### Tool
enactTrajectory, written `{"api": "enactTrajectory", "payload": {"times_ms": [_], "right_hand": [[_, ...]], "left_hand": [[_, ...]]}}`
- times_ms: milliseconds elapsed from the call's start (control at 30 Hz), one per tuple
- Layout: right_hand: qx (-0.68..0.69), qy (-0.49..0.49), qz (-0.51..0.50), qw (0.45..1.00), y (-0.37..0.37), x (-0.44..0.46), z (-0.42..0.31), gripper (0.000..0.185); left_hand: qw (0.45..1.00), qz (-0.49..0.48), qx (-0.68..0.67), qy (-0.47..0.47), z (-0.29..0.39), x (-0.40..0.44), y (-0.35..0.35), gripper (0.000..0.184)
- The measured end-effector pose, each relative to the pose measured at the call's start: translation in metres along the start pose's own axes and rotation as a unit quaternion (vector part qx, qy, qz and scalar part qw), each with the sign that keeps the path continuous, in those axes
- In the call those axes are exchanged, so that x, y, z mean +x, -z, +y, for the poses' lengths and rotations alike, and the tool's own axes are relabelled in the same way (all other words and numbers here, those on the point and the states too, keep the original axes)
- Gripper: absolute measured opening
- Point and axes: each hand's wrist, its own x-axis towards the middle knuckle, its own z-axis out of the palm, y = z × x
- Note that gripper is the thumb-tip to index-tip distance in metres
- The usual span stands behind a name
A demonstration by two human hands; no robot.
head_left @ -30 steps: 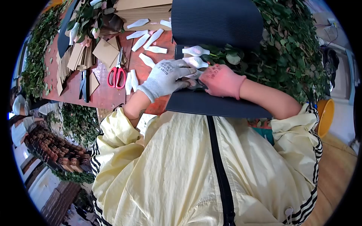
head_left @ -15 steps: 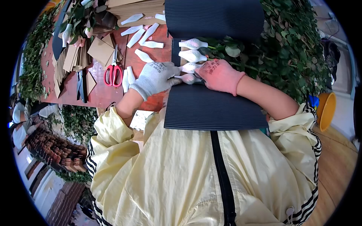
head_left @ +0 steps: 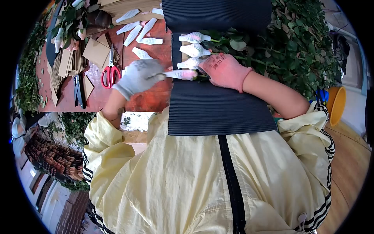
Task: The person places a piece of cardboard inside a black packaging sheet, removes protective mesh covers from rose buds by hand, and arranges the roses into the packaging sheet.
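My left hand (head_left: 142,76), in a grey glove, pinches the narrow end of a white foam net sleeve (head_left: 176,74). The sleeve is stretched over part of a pink rose (head_left: 191,74), whose bud shows at its right end. In a pink glove, my right hand (head_left: 226,71) is closed around the rose just below the bud; its fingertips are partly hidden. Above it lie several netted roses, one topmost (head_left: 195,38) and another beneath it (head_left: 194,50), in a row on black corrugated sheet (head_left: 218,111). Their leafy stems (head_left: 237,43) run right.
Loose foam sleeves (head_left: 151,41) lie on the red table (head_left: 156,87). Red-handled scissors (head_left: 111,72), a black-handled tool (head_left: 79,91) and cardboard pieces (head_left: 96,52) sit left. Dense foliage (head_left: 302,50) fills the right, beside a yellow bucket (head_left: 337,106).
My left hand has moved left, drawing the sleeve's narrow end out with it and exposing the pink bud. My right hand has shifted slightly up and left. The view has shifted a little.
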Motion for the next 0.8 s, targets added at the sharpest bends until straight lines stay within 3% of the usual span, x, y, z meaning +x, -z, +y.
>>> {"api": "enactTrajectory", "payload": {"times_ms": [100,133,200,267,300,367,400,467,500,567,600,667,733,800], "right_hand": [[0.022,-0.021,-0.052,0.998,0.005,0.0,-0.002,0.031],[0.01,-0.01,-0.017,1.0,0.002,0.0,-0.001,0.021],[-0.005,0.005,0.019,1.0,0.001,-0.003,0.001,0.017],[-0.041,0.013,-0.006,0.999,0.003,-0.007,0.0,0.037],[-0.05,0.015,-0.015,0.999,0.007,-0.008,-0.002,0.039],[-0.04,0.011,-0.045,0.998,0.016,-0.006,-0.003,0.037],[-0.03,0.004,-0.075,0.997,0.019,-0.005,-0.003,0.035],[-0.024,0.005,-0.074,0.997,0.015,-0.003,-0.001,0.032],[-0.015,0.009,-0.073,0.997,0.013,-0.003,0.001,0.03],[-0.01,0.029,-0.036,0.999,0.008,-0.011,0.007,0.028],[-0.001,0.051,0.001,0.999,0.012,-0.013,0.007,0.026],[0.012,0.011,-0.04,0.999,0.028,-0.018,0.005,0.027],[-0.029,-0.052,0.093,0.994,0.028,-0.022,0.002,0.02],[-0.05,-0.046,0.088,0.994,0.01,-0.018,0.01,0.022]], "left_hand": [[0.974,-0.016,0.103,0.199,-0.017,-0.03,0.036,0.017],[0.962,-0.007,0.139,0.237,-0.016,-0.035,0.047,0.018],[0.958,0.027,0.166,0.23,0.002,-0.033,0.059,0.019],[0.966,0.051,0.078,0.241,0.03,-0.014,0.057,0.021],[0.98,0.068,-0.008,0.187,0.029,-0.009,0.046,0.023],[0.994,0.061,-0.029,0.087,0.038,0.01,0.028,0.022],[0.993,0.015,-0.066,0.092,0.045,0.023,0.024,0.024],[0.994,-0.015,-0.106,0.016,0.048,0.044,0.006,0.026],[0.994,-0.012,-0.106,0.013,0.049,0.051,-0.002,0.026],[0.983,-0.167,-0.033,0.073,0.051,0.062,-0.011,0.029],[0.983,-0.166,-0.032,0.071,0.053,0.065,-0.009,0.029],[0.959,-0.246,0.021,0.139,0.057,0.068,-0.001,0.033],[0.957,-0.248,0.0,0.152,0.059,0.066,-0.003,0.033],[0.959,-0.235,0.026,0.157,0.062,0.065,0.0,0.033]]}}
